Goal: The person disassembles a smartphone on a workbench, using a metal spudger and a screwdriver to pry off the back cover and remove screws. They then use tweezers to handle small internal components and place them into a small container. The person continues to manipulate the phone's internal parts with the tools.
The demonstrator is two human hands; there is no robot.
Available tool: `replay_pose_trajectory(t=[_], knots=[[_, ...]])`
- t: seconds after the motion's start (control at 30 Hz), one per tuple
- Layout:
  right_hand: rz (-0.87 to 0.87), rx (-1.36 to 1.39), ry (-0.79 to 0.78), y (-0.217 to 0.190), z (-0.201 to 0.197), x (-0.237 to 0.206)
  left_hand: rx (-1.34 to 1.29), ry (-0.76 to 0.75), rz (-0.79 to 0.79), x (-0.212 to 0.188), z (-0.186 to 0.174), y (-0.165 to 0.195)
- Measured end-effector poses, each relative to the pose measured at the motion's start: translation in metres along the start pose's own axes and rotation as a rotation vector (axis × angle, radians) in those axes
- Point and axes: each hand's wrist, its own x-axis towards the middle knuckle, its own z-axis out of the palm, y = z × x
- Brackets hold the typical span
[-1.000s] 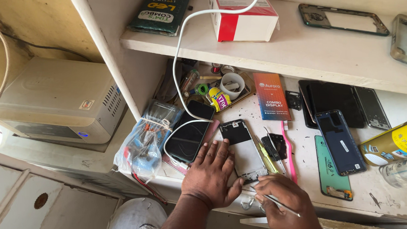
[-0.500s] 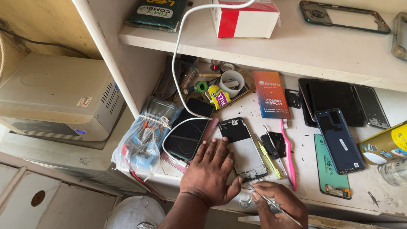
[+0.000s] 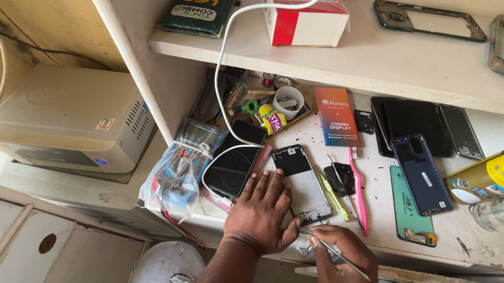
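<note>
Under my left hand point(image 3: 260, 215), fingers spread flat, lies the opened phone point(image 3: 302, 183), pinned to the desk point(image 3: 483, 236): thin, light, stiff yet fragile, I judge, best held by its long edges. My right hand point(image 3: 341, 257) pinches tweezers point(image 3: 331, 252) at its near end. Beyond my fingertips it's crowded; the desk edge runs beneath my wrists.

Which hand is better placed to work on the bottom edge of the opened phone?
Probably the right hand: it holds the tweezers with tips at the opened phone bottom edge. The left hand lies flat on it.
</note>
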Motion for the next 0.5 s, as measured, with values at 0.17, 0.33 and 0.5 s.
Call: replay_pose_trajectory(t=[0.17, 0.33, 0.5], knots=[[0.048, -0.047, 0.021, -0.003, -0.001, 0.002, 0.009, -0.023, -0.006, 0.0, 0.0, 0.001], [0.094, -0.05, 0.087, 0.0, -0.005, 0.006, 0.011, -0.038, -0.011, 0.0, 0.0, 0.001], [0.056, -0.051, 0.143, 0.005, -0.015, 0.012, 0.005, -0.037, -0.012, 0.0, 0.0, 0.001]])
